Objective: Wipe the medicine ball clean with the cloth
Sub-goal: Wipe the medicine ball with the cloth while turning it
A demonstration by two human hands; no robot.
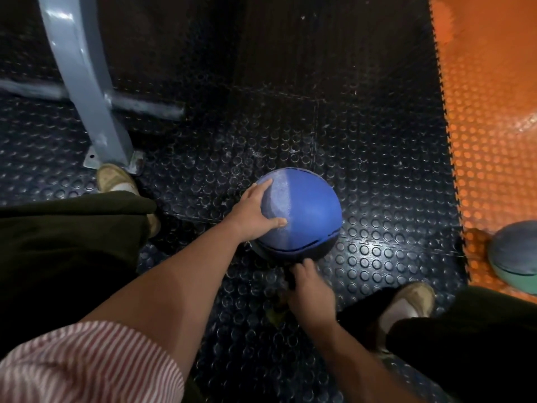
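Observation:
A blue medicine ball (311, 210) with a black lower band rests on the dark studded floor between my feet. A pale dusty patch covers its left part, while the right part is a cleaner blue. My left hand (252, 213) is spread over the ball's left side, thumb and fingers pressed on it. My right hand (309, 292) is closed at the ball's near bottom edge, against the black band. A dark cloth (276, 312) bunches under that hand, mostly hidden, with an olive scrap showing below the palm.
A grey metal frame leg (96, 112) with a floor plate stands at the left by my left shoe (116, 178). My right shoe (406, 306) is at lower right. An orange studded mat (491, 141) borders the right side, and a second grey-green ball (514, 254) sits on it.

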